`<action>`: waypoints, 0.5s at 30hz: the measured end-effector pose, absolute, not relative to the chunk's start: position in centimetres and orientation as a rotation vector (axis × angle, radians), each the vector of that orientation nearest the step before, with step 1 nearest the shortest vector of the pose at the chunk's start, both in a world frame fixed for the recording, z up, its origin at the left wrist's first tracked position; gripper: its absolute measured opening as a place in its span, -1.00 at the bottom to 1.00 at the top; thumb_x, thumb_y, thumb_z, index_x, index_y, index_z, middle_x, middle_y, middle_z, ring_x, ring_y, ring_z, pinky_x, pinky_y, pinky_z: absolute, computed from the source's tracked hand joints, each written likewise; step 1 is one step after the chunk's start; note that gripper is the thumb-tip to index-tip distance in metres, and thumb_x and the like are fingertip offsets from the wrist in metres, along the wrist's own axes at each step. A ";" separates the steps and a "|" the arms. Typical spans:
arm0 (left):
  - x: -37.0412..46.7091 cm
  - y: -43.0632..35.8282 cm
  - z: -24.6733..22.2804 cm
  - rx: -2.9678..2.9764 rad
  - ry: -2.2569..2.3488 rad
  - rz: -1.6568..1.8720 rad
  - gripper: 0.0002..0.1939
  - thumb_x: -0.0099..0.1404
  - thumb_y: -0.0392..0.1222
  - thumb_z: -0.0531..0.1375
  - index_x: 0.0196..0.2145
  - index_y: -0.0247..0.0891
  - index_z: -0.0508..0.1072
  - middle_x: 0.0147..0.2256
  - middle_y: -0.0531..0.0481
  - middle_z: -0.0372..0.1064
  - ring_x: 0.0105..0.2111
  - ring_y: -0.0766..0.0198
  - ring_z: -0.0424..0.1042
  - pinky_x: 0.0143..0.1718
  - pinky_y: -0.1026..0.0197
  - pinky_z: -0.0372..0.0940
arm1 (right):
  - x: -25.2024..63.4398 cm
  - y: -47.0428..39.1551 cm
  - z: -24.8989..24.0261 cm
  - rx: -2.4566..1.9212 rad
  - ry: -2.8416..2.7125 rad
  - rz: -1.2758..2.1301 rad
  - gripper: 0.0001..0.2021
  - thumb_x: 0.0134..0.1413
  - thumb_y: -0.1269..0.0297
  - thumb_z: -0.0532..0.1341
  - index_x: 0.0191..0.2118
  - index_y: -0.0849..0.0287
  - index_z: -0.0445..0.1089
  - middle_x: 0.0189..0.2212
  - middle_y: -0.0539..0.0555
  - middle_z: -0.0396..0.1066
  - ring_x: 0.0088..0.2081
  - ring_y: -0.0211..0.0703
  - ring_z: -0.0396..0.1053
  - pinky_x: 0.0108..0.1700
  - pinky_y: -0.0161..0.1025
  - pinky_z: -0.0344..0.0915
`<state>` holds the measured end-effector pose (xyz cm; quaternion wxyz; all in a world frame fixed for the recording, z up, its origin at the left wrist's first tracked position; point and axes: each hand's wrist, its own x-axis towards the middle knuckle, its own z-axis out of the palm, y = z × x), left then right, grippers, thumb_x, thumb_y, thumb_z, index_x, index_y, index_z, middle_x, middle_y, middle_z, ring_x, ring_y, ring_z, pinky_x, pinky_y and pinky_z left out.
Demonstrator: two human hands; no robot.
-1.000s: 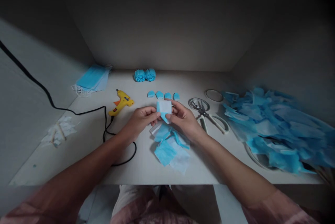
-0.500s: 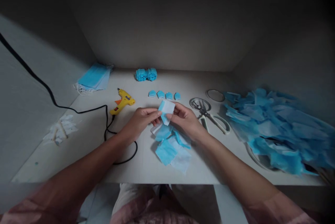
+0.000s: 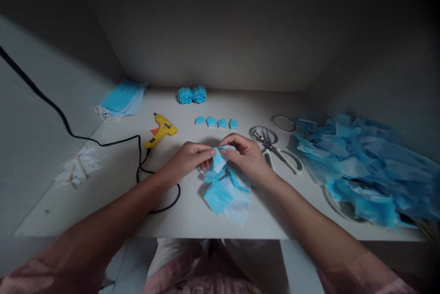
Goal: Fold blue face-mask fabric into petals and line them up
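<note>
Between my hands is a small piece of blue and white mask fabric (image 3: 220, 160), folded along its top. My left hand (image 3: 192, 156) pinches its left end, and my right hand (image 3: 242, 149) grips the other end. Just below, several loose blue and white fabric pieces (image 3: 220, 196) lie on the table. Beyond my hands stand several small folded blue petals (image 3: 211, 122) in a row. Two blue fabric roses (image 3: 192, 95) sit behind them, side by side.
At left are a yellow glue gun (image 3: 161, 131) with a black cord (image 3: 178, 195), stacked face masks (image 3: 122, 99) and white scraps with sticks (image 3: 79, 168). Scissors (image 3: 275, 149) and a metal ring (image 3: 283, 123) lie right of my hands. A large heap of blue fabric (image 3: 364, 165) fills the right side.
The fabric piece stood up with its white face showing; now its top is folded over and it sits lower. My fingers have come closer together along its top edge.
</note>
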<state>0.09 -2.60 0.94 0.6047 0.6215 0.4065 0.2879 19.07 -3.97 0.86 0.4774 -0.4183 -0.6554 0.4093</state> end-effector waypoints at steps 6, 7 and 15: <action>-0.1 -2.3 0.5 1.349 0.887 0.680 -0.63 0.26 0.03 0.18 -0.55 -0.32 0.42 -0.58 0.04 0.36 -0.57 0.40 0.27 -0.47 0.31 0.17 | 19.5 -3.9 1.1 -0.959 -1.773 0.806 -0.82 0.04 0.49 0.16 -0.29 0.12 0.47 -0.29 0.03 0.44 -0.20 -0.18 0.40 -0.08 -0.18 0.27; -0.2 -2.2 0.4 1.336 0.871 0.683 -0.63 0.26 0.03 0.19 -0.54 -0.32 0.42 -0.57 0.04 0.36 -0.57 0.40 0.27 -0.46 0.30 0.18 | 19.6 -3.9 1.1 -0.950 -1.781 0.796 -0.80 0.03 0.51 0.15 -0.29 0.11 0.47 -0.29 0.03 0.44 -0.20 -0.18 0.41 -0.07 -0.18 0.28; -0.2 -2.1 0.0 1.311 0.895 0.740 -0.69 0.23 0.01 0.21 -0.47 -0.31 0.47 -0.58 0.05 0.35 -0.57 0.38 0.29 -0.47 0.28 0.20 | 19.4 -3.8 1.1 -0.924 -1.824 0.777 -0.77 0.03 0.51 0.13 -0.29 0.11 0.49 -0.28 0.05 0.45 -0.17 -0.16 0.42 -0.05 -0.15 0.29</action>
